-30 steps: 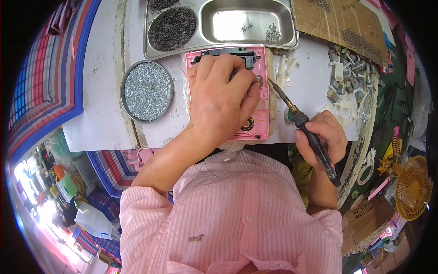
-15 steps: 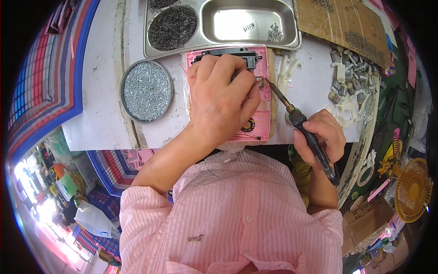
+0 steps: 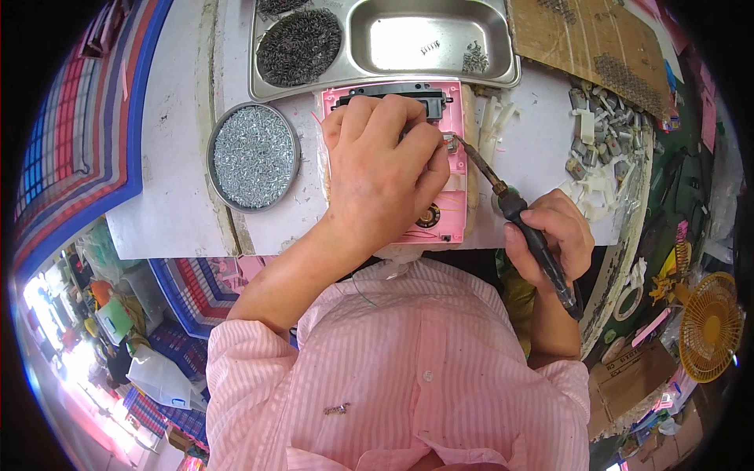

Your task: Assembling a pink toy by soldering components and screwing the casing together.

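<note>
My right hand (image 3: 553, 240) is closed around the black handle of a soldering iron (image 3: 536, 239). The iron slants up and left, its tip at a small metal part (image 3: 450, 142) on the right side of a pink plastic housing (image 3: 453, 182). Across that housing lies my left hand (image 3: 385, 161), fingers bent and drawn together near the iron's tip; whatever they pinch is hidden. A black plastic piece (image 3: 434, 102) spans the far end of the housing. A round dark part (image 3: 429, 216) and thin red wires show at its near end.
Left of the housing stands a round tin (image 3: 294, 169) full of small silvery screws. A steel tray (image 3: 503, 76) with small dark metal parts lies beyond. At right are a cardboard sheet (image 3: 573, 39), piled grey-and-white parts (image 3: 601, 129) and white plastic pieces (image 3: 493, 125).
The soldering iron's tip has shifted slightly left on the small metal part. Both hands otherwise stay almost where they were.
</note>
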